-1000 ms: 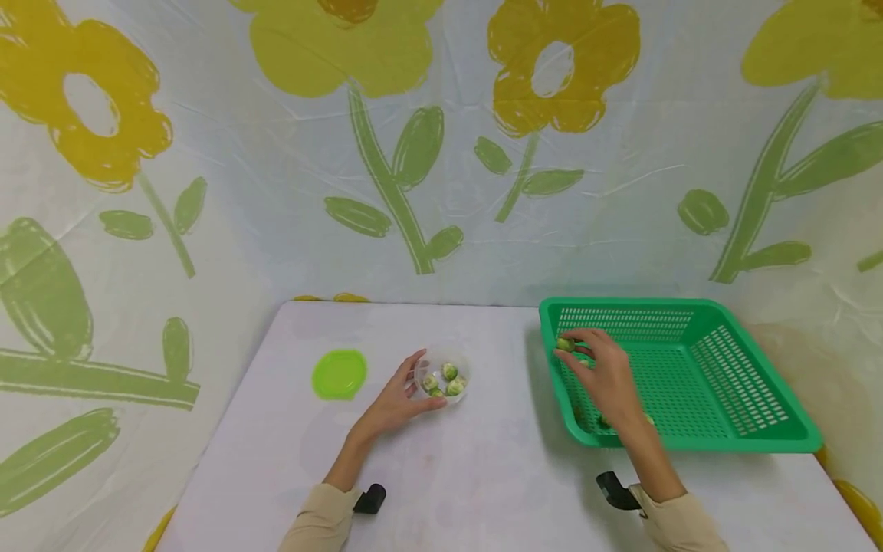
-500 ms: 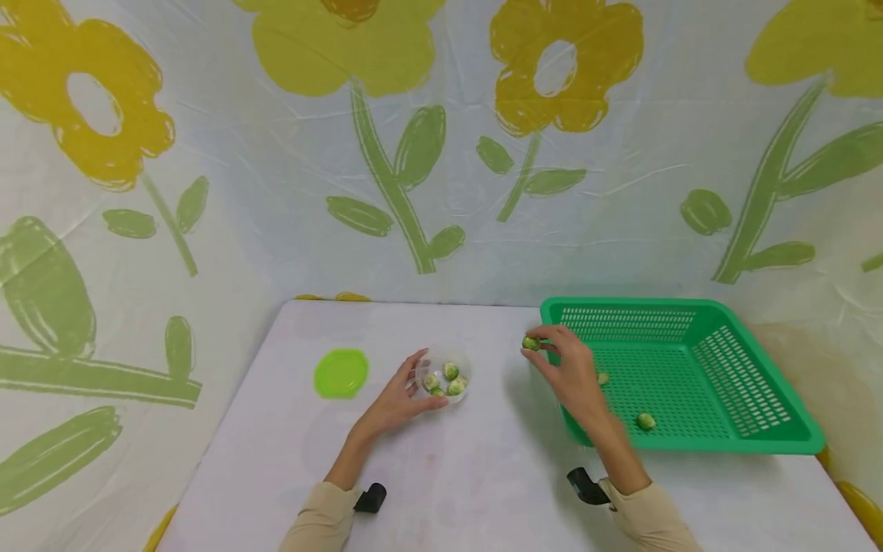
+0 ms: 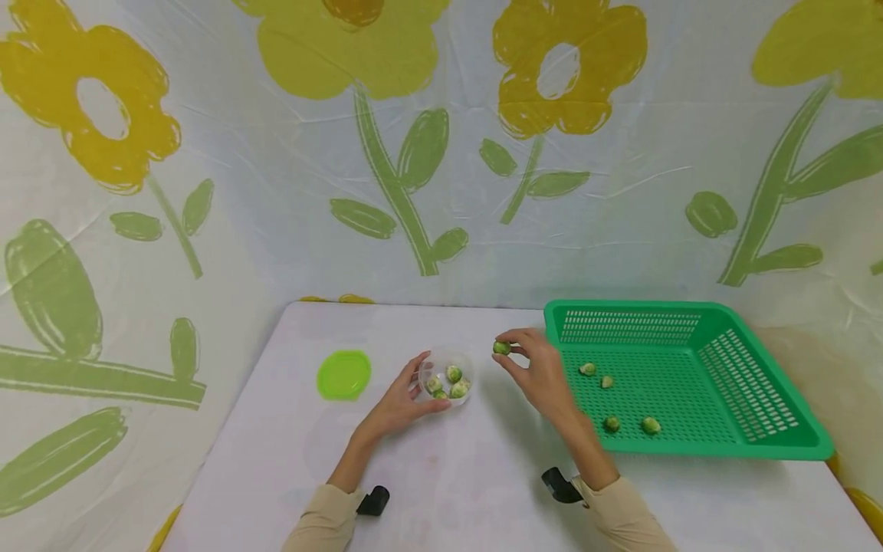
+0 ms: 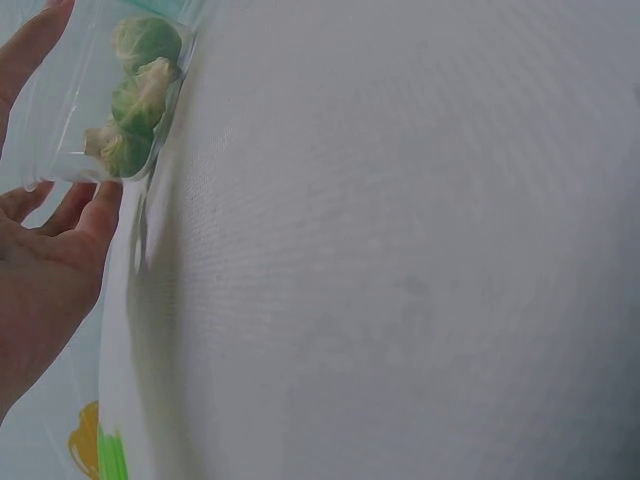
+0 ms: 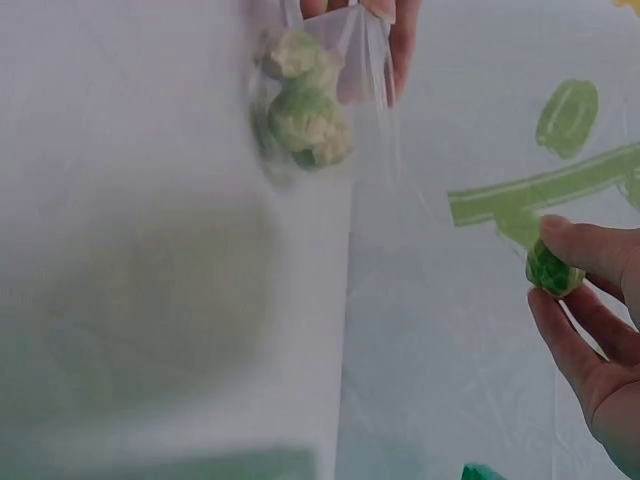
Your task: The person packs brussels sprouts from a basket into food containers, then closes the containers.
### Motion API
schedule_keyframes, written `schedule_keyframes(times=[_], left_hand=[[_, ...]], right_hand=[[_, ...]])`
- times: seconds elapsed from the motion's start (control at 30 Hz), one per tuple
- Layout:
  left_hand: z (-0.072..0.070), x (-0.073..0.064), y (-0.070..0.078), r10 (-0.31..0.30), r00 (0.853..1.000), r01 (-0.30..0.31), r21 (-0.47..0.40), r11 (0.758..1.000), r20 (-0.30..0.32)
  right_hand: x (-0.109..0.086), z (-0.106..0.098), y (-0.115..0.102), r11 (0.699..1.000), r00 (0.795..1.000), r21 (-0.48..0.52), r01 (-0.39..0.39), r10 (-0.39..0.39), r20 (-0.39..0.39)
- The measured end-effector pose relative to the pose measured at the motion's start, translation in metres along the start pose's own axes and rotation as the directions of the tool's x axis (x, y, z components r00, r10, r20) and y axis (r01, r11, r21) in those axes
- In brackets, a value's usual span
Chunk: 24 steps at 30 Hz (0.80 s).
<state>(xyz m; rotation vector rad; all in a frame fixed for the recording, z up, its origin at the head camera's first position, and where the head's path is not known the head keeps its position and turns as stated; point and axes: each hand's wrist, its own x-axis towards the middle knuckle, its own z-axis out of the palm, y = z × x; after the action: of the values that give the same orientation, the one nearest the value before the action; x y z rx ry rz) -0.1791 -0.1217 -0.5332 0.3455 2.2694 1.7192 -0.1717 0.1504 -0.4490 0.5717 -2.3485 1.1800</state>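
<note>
My left hand (image 3: pixel 398 399) holds a clear plastic container (image 3: pixel 428 364) from its left side, thumb at the near wall and fingers round the far one. Several Brussels sprouts (image 4: pixel 140 95) lie inside it, seen through the wall in the left wrist view. Between thumb and fingertips my right hand (image 3: pixel 541 373) pinches one Brussels sprout (image 5: pixel 552 270), raised above the table between the container and a green basket (image 3: pixel 690 445). Several more sprouts (image 3: pixel 651 425) are spread over the left part of the basket's floor.
A bright green lid (image 3: pixel 343 375) lies flat on the white table (image 3: pixel 441 491), left of the container. Behind the table's far edge rises a flower-printed cloth (image 3: pixel 290 192). The basket takes up the table's right side.
My right hand has carried the pinched sprout left, out over the basket's rim and towards the container. The left hand and the container have stayed in place.
</note>
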Motion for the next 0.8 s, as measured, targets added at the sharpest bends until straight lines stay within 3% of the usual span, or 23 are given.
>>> schedule_keyframes(times=[0.8], left_hand=[[0.000, -0.002, 0.001, 0.015, 1.000, -0.015, -0.005, 1.000, 0.011]], right_hand=[[0.000, 0.055, -0.001, 0.988, 0.997, 0.151, 0.006, -0.017, 0.075]])
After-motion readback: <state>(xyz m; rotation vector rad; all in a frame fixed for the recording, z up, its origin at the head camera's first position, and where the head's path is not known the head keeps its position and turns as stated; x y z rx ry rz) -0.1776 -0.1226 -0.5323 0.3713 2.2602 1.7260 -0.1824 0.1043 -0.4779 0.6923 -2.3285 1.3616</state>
